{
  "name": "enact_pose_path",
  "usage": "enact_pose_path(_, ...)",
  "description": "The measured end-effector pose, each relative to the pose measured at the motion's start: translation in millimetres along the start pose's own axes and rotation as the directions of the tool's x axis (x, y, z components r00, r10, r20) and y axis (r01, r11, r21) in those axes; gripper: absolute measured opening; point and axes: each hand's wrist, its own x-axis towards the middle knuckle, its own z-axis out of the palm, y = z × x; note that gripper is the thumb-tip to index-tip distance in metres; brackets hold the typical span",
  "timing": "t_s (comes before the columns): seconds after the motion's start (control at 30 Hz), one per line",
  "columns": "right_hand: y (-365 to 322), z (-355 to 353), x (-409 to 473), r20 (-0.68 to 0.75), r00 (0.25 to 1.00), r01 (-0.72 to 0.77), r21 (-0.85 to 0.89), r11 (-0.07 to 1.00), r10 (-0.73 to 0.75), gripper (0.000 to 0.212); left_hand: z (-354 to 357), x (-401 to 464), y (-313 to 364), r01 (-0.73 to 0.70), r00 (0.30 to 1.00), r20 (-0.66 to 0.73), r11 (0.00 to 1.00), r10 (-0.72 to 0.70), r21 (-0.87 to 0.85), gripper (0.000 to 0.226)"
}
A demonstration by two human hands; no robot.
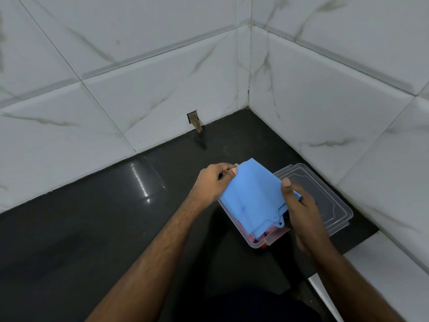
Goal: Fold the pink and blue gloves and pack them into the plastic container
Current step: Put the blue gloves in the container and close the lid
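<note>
A folded blue glove [251, 196] lies over the open top of the clear plastic container [260, 244] on the black counter. My left hand [213, 180] pinches the glove's far left corner between thumb and fingers. My right hand [299, 205] grips its right edge, thumb on top. Beneath the blue glove, a pink glove [269, 235] shows inside the container at its near end. A small hanging tab of the blue glove sticks out near my right hand.
The container's clear lid [325, 196] lies flat on the counter just right of the container, partly under my right hand. Tiled walls close the corner behind and to the right. The black counter [104, 228] stretches to the left.
</note>
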Motion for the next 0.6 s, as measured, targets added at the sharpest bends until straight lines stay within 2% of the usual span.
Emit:
enact_pose_path(0.13, 0, 0, 5, -0.007, 1.000, -0.030, -0.123, 0.992, 0.030, 0.030, -5, -2, -3, 0.021, 1.000, -0.003, 1.000, -0.021, 0.007, 0.028)
enact_pose_path(0.3, 6, 0, 12, -0.029, 1.000, -0.002, -0.347, 0.938, -0.008, 0.024, -11, -1, -10, 0.014, 0.999, 0.043, 0.999, -0.015, 0.032, 0.026)
enact_pose_path(0.43, -4, -4, 25, 0.050, 0.998, 0.068, -0.613, 0.787, -0.047, 0.030, -2, 0, -17, -0.031, 0.999, -0.006, 0.991, 0.032, 0.127, 0.025)
enact_pose_path(0.6, -13, -4, 35, 0.124, 0.991, 0.129, -0.788, 0.601, -0.051, 0.040, 14, -3, -27, -0.119, 0.974, -0.158, 0.959, 0.163, 0.257, 0.027)
